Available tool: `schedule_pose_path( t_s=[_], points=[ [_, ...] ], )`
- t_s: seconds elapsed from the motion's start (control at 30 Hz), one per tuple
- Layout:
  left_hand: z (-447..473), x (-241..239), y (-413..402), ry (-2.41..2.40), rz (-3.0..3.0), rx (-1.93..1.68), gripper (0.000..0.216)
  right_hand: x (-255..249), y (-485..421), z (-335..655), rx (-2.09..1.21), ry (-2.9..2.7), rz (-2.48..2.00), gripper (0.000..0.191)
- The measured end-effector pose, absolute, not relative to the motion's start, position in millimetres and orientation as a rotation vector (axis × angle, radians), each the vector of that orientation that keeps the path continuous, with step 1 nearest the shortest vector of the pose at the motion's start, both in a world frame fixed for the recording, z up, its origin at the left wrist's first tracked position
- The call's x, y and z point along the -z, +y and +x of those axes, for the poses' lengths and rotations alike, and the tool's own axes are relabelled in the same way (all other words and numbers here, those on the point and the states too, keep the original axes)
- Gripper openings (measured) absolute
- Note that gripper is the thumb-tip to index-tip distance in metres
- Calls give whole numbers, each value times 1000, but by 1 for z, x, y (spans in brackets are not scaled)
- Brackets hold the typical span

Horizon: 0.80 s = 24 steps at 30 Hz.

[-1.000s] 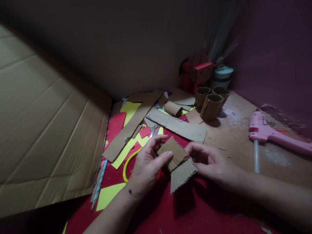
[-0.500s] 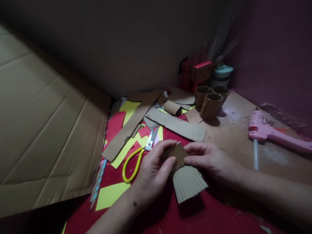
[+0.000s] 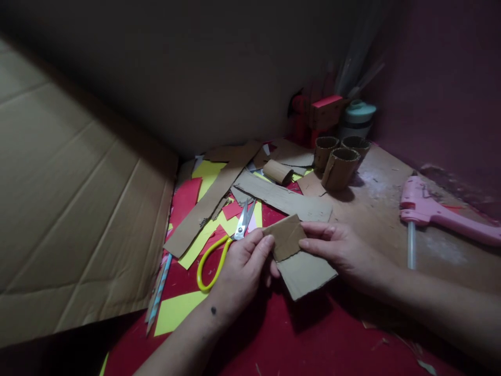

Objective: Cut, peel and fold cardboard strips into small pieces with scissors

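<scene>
A grey wall (image 3: 219, 78) and a purple wall (image 3: 450, 94) (scuffed low down) stand dimly lit.

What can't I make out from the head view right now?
All in the head view:
- Scissors: part of the handles, hidden by the left grip.
- Glue gun: handle end, cut off by the right edge.
- Front tube: inside bottom, hidden by its own wall.
- Brown strip: dark mark, too small to read.
- Brown card and grey card: whether joined; their overlap hides it.

The one view looks forward and down from the person's head, near the left hand (image 3: 243, 263), right hand (image 3: 342, 249) and worktop (image 3: 270, 344), facing a grey wall (image 3: 227, 78).
</scene>
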<state>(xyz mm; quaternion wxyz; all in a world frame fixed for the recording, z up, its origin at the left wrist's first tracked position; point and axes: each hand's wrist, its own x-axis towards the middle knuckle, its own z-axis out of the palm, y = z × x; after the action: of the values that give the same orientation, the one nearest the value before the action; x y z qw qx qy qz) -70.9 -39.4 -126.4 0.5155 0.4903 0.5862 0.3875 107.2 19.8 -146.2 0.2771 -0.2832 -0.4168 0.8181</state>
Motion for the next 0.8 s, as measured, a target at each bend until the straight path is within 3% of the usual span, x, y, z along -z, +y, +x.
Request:
schedule_pose_path(
  t_s=[0.2,0.37,0.57,0.8],
  points=[
    [-74,125,-40,1365,1187,-1048,38,147,22,106,-2161,-1026,-789,29],
    [-79,123,-41,1307,1742,-971,49,149,26,104,-2090,-953,-800,26],
    [-73,132,-42,1407,1950,-1175,13,145,25,103,-2185,-1043,-822,32],
    [-67,134,-44,1466,1769,-1175,6,144,18,108,-2241,-1216,-692,34]
  ],
)
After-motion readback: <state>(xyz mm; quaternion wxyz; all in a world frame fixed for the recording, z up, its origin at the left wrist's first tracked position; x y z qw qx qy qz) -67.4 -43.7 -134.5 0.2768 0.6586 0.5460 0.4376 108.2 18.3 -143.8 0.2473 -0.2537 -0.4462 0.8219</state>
